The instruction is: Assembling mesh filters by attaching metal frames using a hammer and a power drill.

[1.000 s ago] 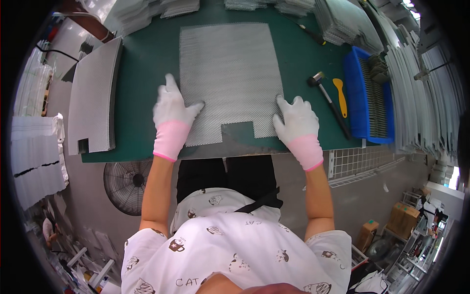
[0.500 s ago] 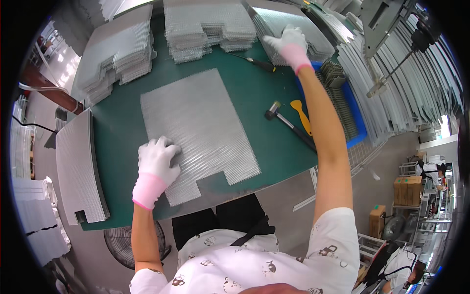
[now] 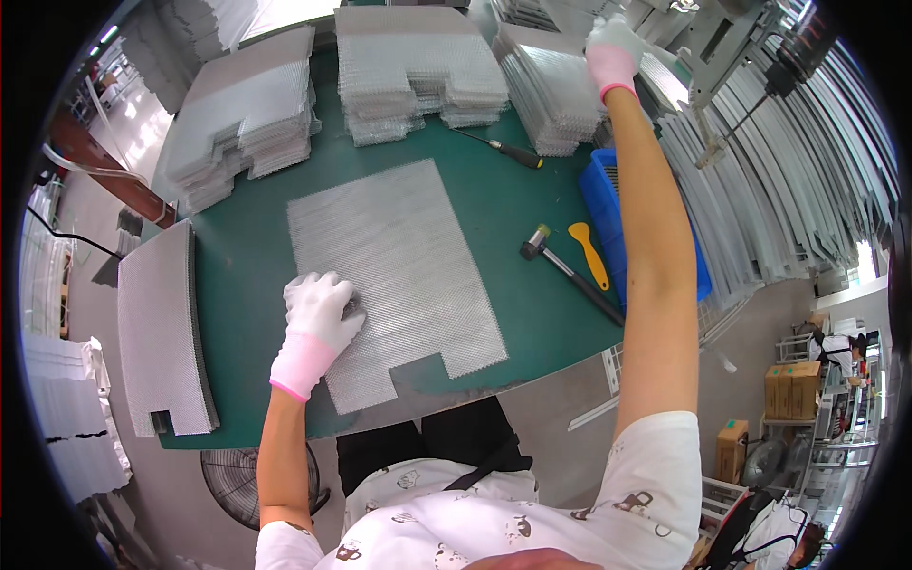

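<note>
Silver-grey mesh makes up the flat sheet lying near the middle of the green table, its long axis running from near to far and slanting so that the far end leans left. Its square notch faces the near edge of the table, cut into the short near side with a tab of mesh to either side. The left hand, in a white glove with a pink cuff, rests over the sheet's left long edge about midway along, fingers curled and thumb toward the mesh; whether it pinches the sheet or merely presses it, I cannot tell. Well apart, the right hand, gloved alike, is stretched to the far right, at the far end of a mesh stack; it is small and pale up there, so its grip cannot be made out. Right of the sheet lie a mallet, head far and handle toward near right, and a yellow scraper just beside it, broad end far. Beyond the scraper sits a blue bin, partly behind the right forearm. A screwdriver lies past the sheet's far right corner, handle toward near right.
</note>
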A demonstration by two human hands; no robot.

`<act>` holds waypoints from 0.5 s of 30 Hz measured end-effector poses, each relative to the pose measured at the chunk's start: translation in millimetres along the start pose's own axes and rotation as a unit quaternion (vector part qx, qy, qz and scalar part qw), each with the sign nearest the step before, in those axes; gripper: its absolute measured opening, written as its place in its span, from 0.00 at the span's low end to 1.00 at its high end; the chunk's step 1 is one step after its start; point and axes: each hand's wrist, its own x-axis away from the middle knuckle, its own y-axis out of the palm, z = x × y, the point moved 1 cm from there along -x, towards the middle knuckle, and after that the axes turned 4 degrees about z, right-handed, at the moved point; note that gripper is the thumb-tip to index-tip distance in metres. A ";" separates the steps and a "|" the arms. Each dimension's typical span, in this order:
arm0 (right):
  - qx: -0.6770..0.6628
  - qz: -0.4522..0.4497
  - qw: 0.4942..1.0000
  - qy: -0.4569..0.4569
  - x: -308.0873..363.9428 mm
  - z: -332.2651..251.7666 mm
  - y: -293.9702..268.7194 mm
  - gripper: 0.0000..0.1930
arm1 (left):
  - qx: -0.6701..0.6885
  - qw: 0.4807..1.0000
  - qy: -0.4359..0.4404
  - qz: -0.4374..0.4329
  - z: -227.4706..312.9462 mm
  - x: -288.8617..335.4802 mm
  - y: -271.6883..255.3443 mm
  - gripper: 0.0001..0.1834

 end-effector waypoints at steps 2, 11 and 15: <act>-0.045 0.028 0.997 0.047 -3.0 7.0 1.5 0.15 | 0.002 1.000 -0.004 -0.005 3.2 -3.6 -1.7 0.07; -0.386 0.086 0.877 -0.275 124.0 -79.6 -94.7 0.23 | 0.031 0.977 0.041 0.206 22.9 16.8 -34.0 0.06; -0.363 0.053 0.864 -0.345 194.4 -109.3 -140.6 0.21 | 0.075 0.937 0.057 0.337 55.2 18.5 -71.9 0.10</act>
